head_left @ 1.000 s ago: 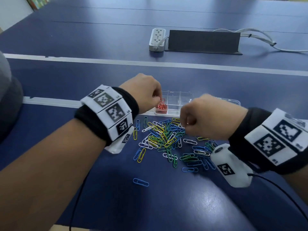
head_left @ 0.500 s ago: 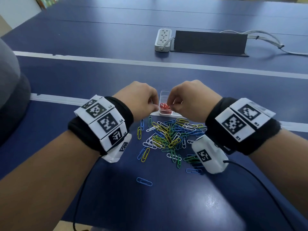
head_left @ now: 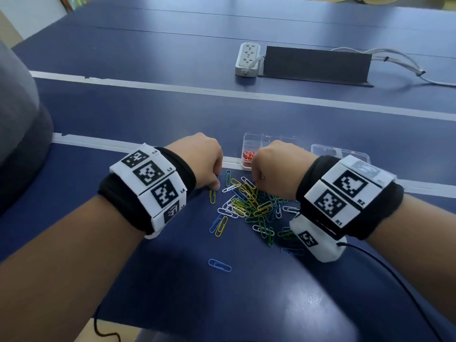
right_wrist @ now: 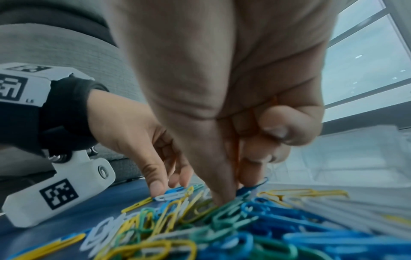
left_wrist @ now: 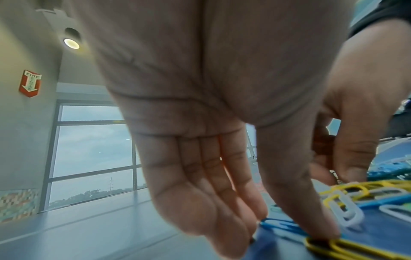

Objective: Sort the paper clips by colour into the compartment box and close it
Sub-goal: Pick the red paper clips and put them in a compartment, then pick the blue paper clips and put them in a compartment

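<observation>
A loose pile of paper clips [head_left: 251, 203] in blue, green, yellow and white lies on the blue table. Behind it stands the clear compartment box [head_left: 269, 140], its lid [head_left: 340, 151] open to the right and red clips [head_left: 248, 155] in the near-left cell. My left hand [head_left: 215, 183] is at the pile's left edge. Its fingers are straight, and the thumb [left_wrist: 322, 232] presses down beside a blue clip [left_wrist: 280, 227] and a yellow clip [left_wrist: 347, 248]. My right hand [head_left: 256, 180] has its fingers curled. Thumb and forefinger [right_wrist: 227, 195] pinch into the pile, where a blue clip [right_wrist: 258, 183] tips up.
A single blue clip [head_left: 219, 265] lies apart near me. A white power strip [head_left: 247, 59], a dark panel [head_left: 317, 64] and cables [head_left: 399, 62] sit at the far side. A black wire [head_left: 385, 267] trails from my right wrist. Grey clothing [head_left: 17, 119] fills the left edge.
My right hand moved to the red compartment, then came down onto the pile. My left hand dropped from the box to the pile's left edge.
</observation>
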A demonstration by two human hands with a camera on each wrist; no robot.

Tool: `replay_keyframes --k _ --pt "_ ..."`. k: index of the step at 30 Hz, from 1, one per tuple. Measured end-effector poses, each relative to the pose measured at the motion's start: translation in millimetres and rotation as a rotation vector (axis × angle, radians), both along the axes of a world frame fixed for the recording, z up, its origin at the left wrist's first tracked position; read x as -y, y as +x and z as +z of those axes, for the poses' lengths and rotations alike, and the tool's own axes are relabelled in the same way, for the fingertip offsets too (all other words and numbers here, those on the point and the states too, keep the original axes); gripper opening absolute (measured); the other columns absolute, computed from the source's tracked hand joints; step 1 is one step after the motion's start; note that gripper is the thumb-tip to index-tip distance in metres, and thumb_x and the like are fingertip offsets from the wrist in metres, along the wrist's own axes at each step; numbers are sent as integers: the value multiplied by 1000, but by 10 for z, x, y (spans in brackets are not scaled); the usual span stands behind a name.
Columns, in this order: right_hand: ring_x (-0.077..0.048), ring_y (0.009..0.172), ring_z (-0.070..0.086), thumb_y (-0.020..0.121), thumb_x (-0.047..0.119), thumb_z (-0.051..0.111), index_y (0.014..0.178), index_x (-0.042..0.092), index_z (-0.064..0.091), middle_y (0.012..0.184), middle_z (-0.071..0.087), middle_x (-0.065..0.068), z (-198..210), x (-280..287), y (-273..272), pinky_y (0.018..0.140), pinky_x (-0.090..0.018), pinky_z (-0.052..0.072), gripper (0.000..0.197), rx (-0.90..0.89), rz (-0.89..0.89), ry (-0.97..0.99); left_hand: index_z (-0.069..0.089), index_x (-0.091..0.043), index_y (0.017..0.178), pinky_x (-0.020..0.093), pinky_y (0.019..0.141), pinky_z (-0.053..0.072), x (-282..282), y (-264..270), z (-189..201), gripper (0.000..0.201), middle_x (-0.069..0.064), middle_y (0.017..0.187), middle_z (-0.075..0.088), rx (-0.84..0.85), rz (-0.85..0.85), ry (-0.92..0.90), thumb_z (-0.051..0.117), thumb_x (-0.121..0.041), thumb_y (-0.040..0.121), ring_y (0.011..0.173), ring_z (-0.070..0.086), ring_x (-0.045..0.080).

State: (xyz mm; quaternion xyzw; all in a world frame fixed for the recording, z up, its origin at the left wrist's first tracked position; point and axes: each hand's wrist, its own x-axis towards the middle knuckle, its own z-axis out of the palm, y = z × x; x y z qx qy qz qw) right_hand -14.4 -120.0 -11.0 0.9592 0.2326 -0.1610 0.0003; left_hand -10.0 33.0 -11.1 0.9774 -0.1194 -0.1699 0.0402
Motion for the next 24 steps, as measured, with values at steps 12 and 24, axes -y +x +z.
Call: replay_keyframes --k 12,24 --pt "-21 74 52 81 21 54 81 19 63 76 61 2 111 204 -35 73 -27 46 9 -1 -52 177 65 -22 85 23 70 42 -18 -39 -53 6 -12 67 54 -40 -21 -33 67 -23 79 79 53 13" --pt "-18 77 62 82 12 54 90 19 75 85 73 0 116 436 -99 79 -25 50 23 -27 -119 198 70 -22 85 24 69 44 42 -51 -31 9 -5 78 59 -7 4 -28 67 -17 78 89 63 20"
